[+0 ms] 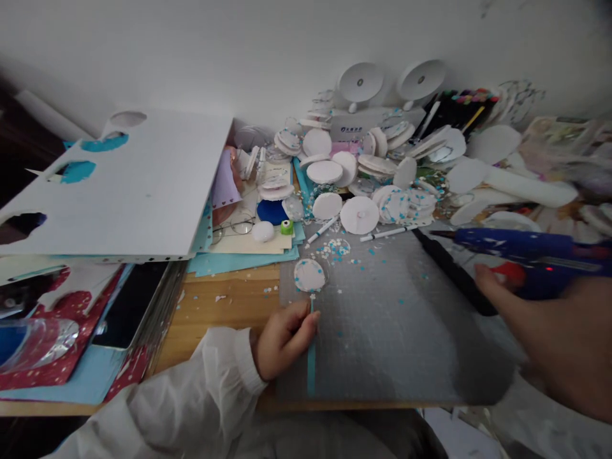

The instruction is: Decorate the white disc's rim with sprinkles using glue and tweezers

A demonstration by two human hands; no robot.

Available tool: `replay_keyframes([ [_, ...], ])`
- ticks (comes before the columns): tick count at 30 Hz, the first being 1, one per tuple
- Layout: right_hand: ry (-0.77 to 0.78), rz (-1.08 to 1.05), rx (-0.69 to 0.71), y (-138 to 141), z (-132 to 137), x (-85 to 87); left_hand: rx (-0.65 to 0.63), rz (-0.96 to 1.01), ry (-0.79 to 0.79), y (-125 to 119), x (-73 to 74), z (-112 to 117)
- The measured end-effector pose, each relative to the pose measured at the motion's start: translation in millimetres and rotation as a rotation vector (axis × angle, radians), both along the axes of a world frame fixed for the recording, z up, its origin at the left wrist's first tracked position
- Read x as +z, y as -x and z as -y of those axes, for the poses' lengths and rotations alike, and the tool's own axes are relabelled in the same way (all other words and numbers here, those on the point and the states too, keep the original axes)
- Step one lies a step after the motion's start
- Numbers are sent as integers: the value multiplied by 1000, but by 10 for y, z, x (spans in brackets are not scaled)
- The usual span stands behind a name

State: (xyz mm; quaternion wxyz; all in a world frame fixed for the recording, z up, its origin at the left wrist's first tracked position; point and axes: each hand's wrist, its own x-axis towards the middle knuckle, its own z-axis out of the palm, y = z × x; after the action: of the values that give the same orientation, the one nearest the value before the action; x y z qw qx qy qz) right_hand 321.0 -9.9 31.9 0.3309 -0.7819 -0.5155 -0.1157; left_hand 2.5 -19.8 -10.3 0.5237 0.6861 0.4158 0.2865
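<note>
My left hand (287, 338) pinches a narrow blue paper strip (312, 370) between thumb and fingers. A tiny pale flower-shaped piece (312, 296) shows at the strip's upper end. Just beyond it, a white round disc (310, 275) with blue bits around its rim lies on the grey cutting mat (382, 331). At the right, my right hand (559, 338), blurred, is closed around a blue hot glue gun (516, 245), a finger by its red trigger. The gun's dark nozzle points left, and its handle is mostly hidden by the hand.
Small blue and white pieces (335, 248) lie scattered on the mat beside two pens (389, 234). A black tool (454, 274) lies under the gun's nozzle. Many white discs (359, 215) are heaped behind. A large white board (143, 191) and a phone (131, 306) occupy the left.
</note>
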Motion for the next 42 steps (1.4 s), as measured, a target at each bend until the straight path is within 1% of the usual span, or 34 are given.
replay_keyframes([
  [2,-2,-60,34,276,-74,-33,21,-41,-22,4,-7,-10],
  [3,33,-91,91,400,-108,-69,30,-59,-30,8,-10,-17],
  [6,48,-168,304,699,-172,-200,47,-87,-41,26,-14,-38],
  [8,67,-250,437,829,-175,-275,49,-92,-39,36,-13,-48],
  [11,137,-346,542,916,-134,-362,20,-100,-40,41,-3,-59],
  [14,181,-336,559,912,-86,-434,-16,-113,-49,36,16,-67],
  [19,203,-293,563,867,-62,-494,-20,-103,-74,29,32,-81],
  [27,201,-243,604,855,-65,-504,-33,-95,-67,46,4,-77],
  [35,244,-236,593,872,-76,-495,-45,-81,-71,48,25,-81],
  [42,240,-217,591,866,-72,-507,-45,-81,-79,44,21,-83],
])
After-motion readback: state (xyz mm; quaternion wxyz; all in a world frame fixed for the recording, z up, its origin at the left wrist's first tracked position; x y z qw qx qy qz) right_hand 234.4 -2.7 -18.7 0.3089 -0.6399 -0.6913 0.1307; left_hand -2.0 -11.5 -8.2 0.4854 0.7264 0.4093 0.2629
